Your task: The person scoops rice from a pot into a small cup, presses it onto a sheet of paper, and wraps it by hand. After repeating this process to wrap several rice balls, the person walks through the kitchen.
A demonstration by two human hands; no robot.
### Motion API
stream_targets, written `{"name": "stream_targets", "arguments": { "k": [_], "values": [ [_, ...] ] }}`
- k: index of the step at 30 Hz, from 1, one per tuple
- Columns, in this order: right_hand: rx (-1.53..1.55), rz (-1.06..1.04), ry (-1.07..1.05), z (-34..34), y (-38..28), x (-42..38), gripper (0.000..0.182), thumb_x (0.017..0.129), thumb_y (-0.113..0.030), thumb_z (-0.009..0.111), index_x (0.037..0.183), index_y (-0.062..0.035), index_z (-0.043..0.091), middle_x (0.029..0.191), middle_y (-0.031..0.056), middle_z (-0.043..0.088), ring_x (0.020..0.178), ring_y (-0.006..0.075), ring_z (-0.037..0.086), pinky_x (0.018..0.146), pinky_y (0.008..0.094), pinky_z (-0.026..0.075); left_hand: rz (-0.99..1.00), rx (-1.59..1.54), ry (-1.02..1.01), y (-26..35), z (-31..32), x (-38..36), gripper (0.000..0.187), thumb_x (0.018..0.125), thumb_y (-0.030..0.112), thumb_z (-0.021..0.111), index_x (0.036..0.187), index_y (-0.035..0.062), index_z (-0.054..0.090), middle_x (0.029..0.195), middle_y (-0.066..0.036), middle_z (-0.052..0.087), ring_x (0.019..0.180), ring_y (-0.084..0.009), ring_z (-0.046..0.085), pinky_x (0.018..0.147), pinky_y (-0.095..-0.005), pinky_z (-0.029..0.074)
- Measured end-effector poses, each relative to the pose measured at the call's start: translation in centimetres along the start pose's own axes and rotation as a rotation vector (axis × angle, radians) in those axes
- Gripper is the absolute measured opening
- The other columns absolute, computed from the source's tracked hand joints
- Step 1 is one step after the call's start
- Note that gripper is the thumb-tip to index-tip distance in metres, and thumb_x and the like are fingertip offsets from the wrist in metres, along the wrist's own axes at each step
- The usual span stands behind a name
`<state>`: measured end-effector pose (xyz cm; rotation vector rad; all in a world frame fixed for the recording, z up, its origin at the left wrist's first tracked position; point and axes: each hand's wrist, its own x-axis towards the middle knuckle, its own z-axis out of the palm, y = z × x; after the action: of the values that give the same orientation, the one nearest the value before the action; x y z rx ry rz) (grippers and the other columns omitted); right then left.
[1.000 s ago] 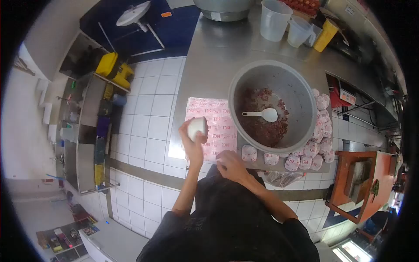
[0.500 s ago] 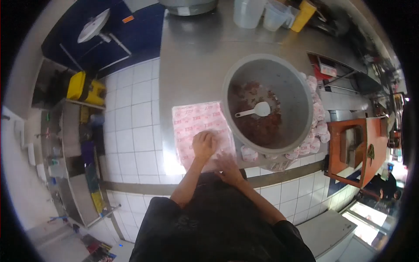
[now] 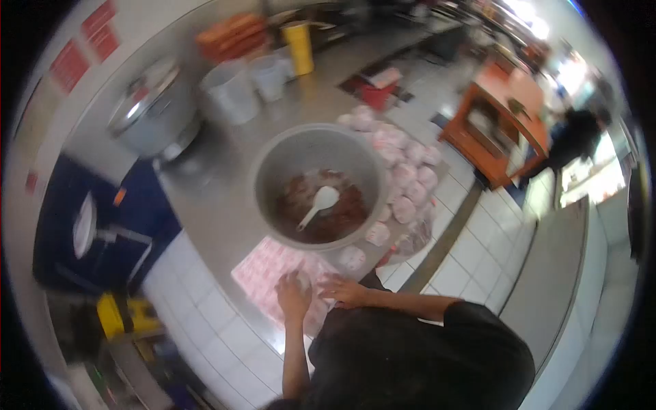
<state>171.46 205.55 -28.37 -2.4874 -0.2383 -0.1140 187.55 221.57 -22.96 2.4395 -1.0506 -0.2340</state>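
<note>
- left hand [image 3: 292, 295]: fingers curled down over a small pale lump [image 3: 301, 279] on the paper stack [image 3: 270, 270]. the view is blurred, so it cannot be settled whether the fingers grip the lump or only press on it.
- right hand [image 3: 347, 290]: laid flat, fingers spread and released, on the near right corner of the stack, just beside the left hand. it grasps nothing.
- paper stack: pink-printed wrapper sheets, lying flat on the steel counter [image 3: 219, 205] at its near edge, just near of the bowl [image 3: 318, 184].
- handling, sheets: judged thin, light and limp. a single sheet will likely slide on the sheets below and crease readily. take it at a free corner or edge, with the other hand pinning the stack.
- handling, lump: judged soft and light, probably a moulded food portion that deforms under pressure. cup it from above and at the sides with loose fingers; do not squeeze.
- bowl: large grey, holds a dark reddish mix and a white spoon [image 3: 318, 204] with its handle pointing toward the near left. judged heavy and stable.
- wrapped parcels [image 3: 403, 179]: many round ones in the same pink-printed paper, lined along the right and near sides of the bowl, touching each other.
- far left: a lidded pot [image 3: 154, 116]; clear jugs [image 3: 236, 92] and a yellow container [image 3: 298, 46] stand beyond the bowl.
- far right: another person [image 3: 570, 140] in dark clothing stands well apart, near an orange table [image 3: 502, 113].
</note>
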Motion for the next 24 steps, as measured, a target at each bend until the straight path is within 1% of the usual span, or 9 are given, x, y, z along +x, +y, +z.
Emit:
{"name": "stream_targets", "arguments": {
  "k": [3,5,6,8,10,13,17,19,24],
  "values": [
    [-0.064,-0.054,0.046,3.8,2.2,-0.2,0.063,0.069,-0.013,0.077,0.129,-0.0134,0.059,0.152,0.0146,0.041,0.149,0.0369,0.025,0.123,0.0538,0.017,0.123,-0.046,0.072,-0.8,1.0,-0.3,0.067,0.070,0.027,0.081,0.131,0.0140,0.056,0.126,-0.017,0.058,0.122,-0.0370,0.051,0.104,-0.0535,0.039],
    [-0.103,-0.184,0.076,4.5,2.7,-0.3,0.056,0.068,-0.013,0.074,0.123,-0.0112,0.062,0.147,0.0168,0.047,0.146,0.0367,0.030,0.124,0.0543,0.016,-0.065,-0.028,0.115,0.9,-0.7,-1.2,0.069,0.067,0.027,0.083,0.130,0.0137,0.057,0.126,-0.015,0.058,0.120,-0.0367,0.051,0.104,-0.0523,0.039],
    [-0.085,-0.005,-0.136,1.8,0.3,-0.1,0.046,0.078,-0.010,0.067,0.124,-0.0109,0.065,0.151,0.0185,0.042,0.148,0.0372,0.027,0.123,0.0525,0.019,-0.043,-0.033,0.106,1.6,-1.3,-1.5,0.069,0.067,0.027,0.083,0.130,0.0137,0.057,0.126,-0.015,0.058,0.120,-0.0367,0.051,0.104,-0.0523,0.039],
    [-0.127,-0.029,-0.086,2.1,-0.3,-0.6,0.048,0.073,-0.011,0.071,0.121,-0.0109,0.064,0.146,0.0180,0.047,0.144,0.0357,0.033,0.124,0.0527,0.018,-0.193,-0.042,0.060,2.6,-2.0,-1.7,0.069,0.067,0.025,0.083,0.130,0.0134,0.058,0.125,-0.015,0.059,0.118,-0.0372,0.051,0.101,-0.0507,0.042],
    [-0.177,-0.041,-0.023,1.8,-0.2,-0.6,0.051,0.068,-0.012,0.075,0.118,-0.0108,0.064,0.141,0.0174,0.053,0.141,0.0343,0.039,0.125,0.0529,0.017,-0.162,-0.053,0.094,2.7,-2.2,-1.3,0.070,0.067,0.025,0.083,0.131,0.0138,0.058,0.125,-0.015,0.059,0.117,-0.0375,0.052,0.100,-0.0503,0.044],
    [-0.103,0.044,-0.105,2.2,-0.8,-0.7,0.037,0.078,-0.010,0.065,0.115,-0.0078,0.067,0.143,0.0162,0.051,0.144,0.0352,0.034,0.123,0.0502,0.021,-0.209,-0.068,0.072,4.3,-4.3,-1.6,0.072,0.067,0.025,0.083,0.134,0.0134,0.057,0.124,-0.016,0.059,0.119,-0.0387,0.052,0.099,-0.0508,0.046],
    [-0.137,0.033,-0.242,2.4,-0.2,-0.1,0.035,0.079,-0.013,0.065,0.113,-0.0053,0.065,0.129,0.0134,0.060,0.136,0.0320,0.045,0.122,0.0483,0.024,-0.369,-0.347,0.211,7.5,-10.4,-0.5,0.076,0.078,0.028,0.080,0.142,0.0035,0.047,0.140,-0.019,0.052,0.129,-0.0378,0.050,0.106,-0.0496,0.042],
    [-0.081,0.033,-0.204,1.7,-0.8,-0.3,0.035,0.079,-0.014,0.065,0.113,-0.0045,0.064,0.125,0.0129,0.062,0.132,0.0312,0.048,0.121,0.0484,0.026,-0.230,-0.576,0.502,9.2,-13.0,1.0,0.073,0.086,0.027,0.074,0.146,0.0017,0.041,0.144,-0.020,0.049,0.131,-0.0371,0.049,0.110,-0.0478,0.039],
    [-0.093,0.103,-0.087,0.2,-2.9,0.3,0.032,0.084,-0.019,0.060,0.113,-0.0044,0.061,0.118,0.0137,0.062,0.124,0.0328,0.053,0.110,0.0497,0.036,0.198,-0.484,0.278,16.1,-14.4,7.8,0.055,0.095,0.019,0.067,0.140,-0.0033,0.046,0.143,-0.023,0.049,0.124,-0.0338,0.054,0.108,-0.0438,0.039]
  ]
}}
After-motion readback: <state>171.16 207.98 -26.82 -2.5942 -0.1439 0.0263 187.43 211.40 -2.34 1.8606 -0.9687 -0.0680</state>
